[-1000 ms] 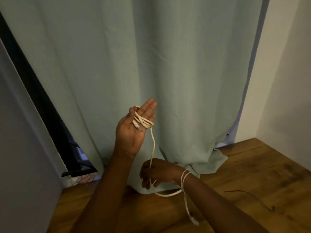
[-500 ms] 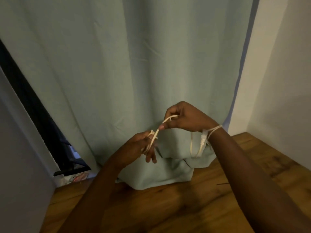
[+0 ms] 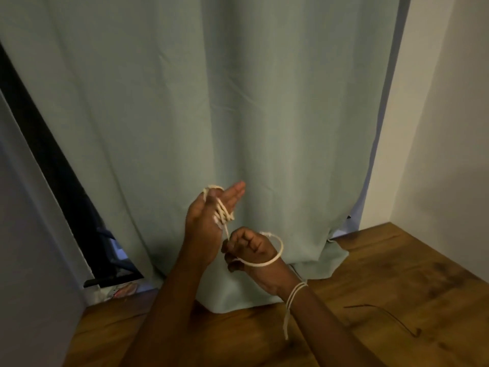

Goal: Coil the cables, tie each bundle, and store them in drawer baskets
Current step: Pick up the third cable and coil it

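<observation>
One wide pale-green curtain [image 3: 238,115] fills most of the view, its hem bunched on the wooden floor [image 3: 383,287]. A white wall [image 3: 444,128] stands to the right of it, and a dark window gap [image 3: 53,176] shows along its left edge. Further right on the floor lies a thin dark wire [image 3: 389,315], well apart from the arms.

In front of the curtain, two bare forearms reach up from the bottom edge. The left hand [image 3: 209,218] is raised with its palm turned toward the right and its fingers [image 3: 232,194] straight and pressed together. Several turns of a cream-white cable [image 3: 223,211] are wound across the palm and around the thumb side. From those turns a single strand drops to the right hand [image 3: 248,247], which sits just below and to the right, its fingers curled into a fist that pinches the strand. Past the fist the cable arcs in an open loop around the back of that hand. A cream cord [image 3: 295,291] wraps the right wrist in a few turns, one loose end hanging down beside the forearm.
</observation>
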Available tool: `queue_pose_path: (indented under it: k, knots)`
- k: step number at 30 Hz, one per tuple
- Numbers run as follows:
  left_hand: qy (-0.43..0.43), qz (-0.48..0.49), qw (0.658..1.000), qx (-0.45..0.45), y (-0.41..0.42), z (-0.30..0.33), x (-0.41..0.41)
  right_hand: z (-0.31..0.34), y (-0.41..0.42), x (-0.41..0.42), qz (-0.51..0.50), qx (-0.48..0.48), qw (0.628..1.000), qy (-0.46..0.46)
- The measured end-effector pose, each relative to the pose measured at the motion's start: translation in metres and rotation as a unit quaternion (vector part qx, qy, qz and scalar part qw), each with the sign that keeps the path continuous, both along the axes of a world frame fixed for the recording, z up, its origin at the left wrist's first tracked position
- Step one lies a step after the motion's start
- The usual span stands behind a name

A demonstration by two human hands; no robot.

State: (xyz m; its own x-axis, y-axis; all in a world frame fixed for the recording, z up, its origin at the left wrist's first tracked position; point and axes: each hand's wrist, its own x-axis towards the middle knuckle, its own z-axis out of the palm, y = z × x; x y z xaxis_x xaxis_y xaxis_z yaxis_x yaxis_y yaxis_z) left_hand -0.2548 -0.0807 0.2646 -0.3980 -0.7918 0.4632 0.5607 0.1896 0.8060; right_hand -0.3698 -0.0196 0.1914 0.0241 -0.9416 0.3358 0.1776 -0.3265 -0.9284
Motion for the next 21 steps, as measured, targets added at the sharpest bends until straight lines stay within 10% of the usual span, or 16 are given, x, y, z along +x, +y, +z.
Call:
queue_pose_path:
  k: [4, 9, 13, 16, 18, 21]
  knots:
    - [-0.29, 0.179, 0.9, -0.271, -0.006, -0.025, 0.011, 0.016, 0.02, -0.002, -0.006, 0.009, 0.998, 0.056]
    - [-0.371, 0.07, 0.883, -0.279, -0.001, -0.03, 0.026, 0.051, 0.033, -0.034, -0.028, 0.095, 0.983, 0.155]
    - [-0.294, -0.074, 0.946, -0.117, 0.004, -0.033, 0.028, 0.075, 0.039, -0.068, 0.146, 0.239, 0.906, 0.317]
    - [-0.223, -0.118, 0.966, -0.058, 0.001, -0.04, 0.03, 0.069, 0.037, -0.085, 0.211, 0.157, 0.948, 0.179]
    - [-0.179, -0.143, 0.972, -0.042, 0.003, -0.043, 0.029, 0.057, 0.034, -0.082, 0.132, 0.068, 0.988, 0.031]
    - [-0.088, -0.165, 0.982, 0.001, 0.012, -0.039, 0.02, 0.043, 0.023, -0.062, -0.181, -0.099, 0.971, 0.12]
